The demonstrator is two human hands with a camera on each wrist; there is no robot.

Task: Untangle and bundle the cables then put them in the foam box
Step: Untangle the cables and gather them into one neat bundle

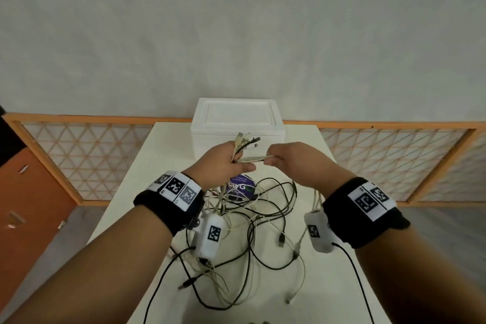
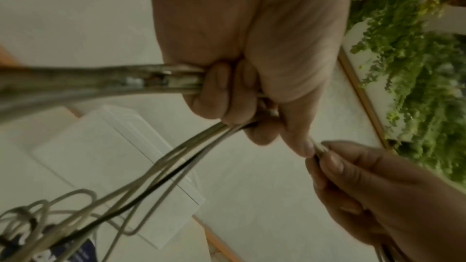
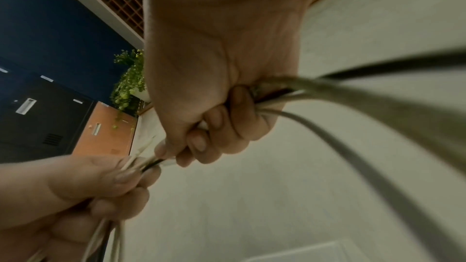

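Observation:
Both hands are raised above the white table [image 1: 302, 297], holding a bunch of white and black cables between them. My left hand [image 1: 226, 163] grips the bunch, and several plug ends [image 1: 248, 141] stick up out of its fist. My right hand [image 1: 285, 156] grips the same strands [image 1: 256, 158] a short way to the right. In the wrist views the fingers of the left hand [image 2: 227, 97] and of the right hand [image 3: 221, 127] curl round the cables. The rest of the cables [image 1: 257, 231] hang down into a loose tangle on the table. The white foam box [image 1: 238, 123], lid on, stands at the table's far edge.
A round purple and white object [image 1: 242, 187] lies on the table under the tangle, partly hidden by my left hand. Behind the table runs a low wooden lattice fence [image 1: 86, 160]. Loose plug ends [image 1: 281, 241] lie near the table's front.

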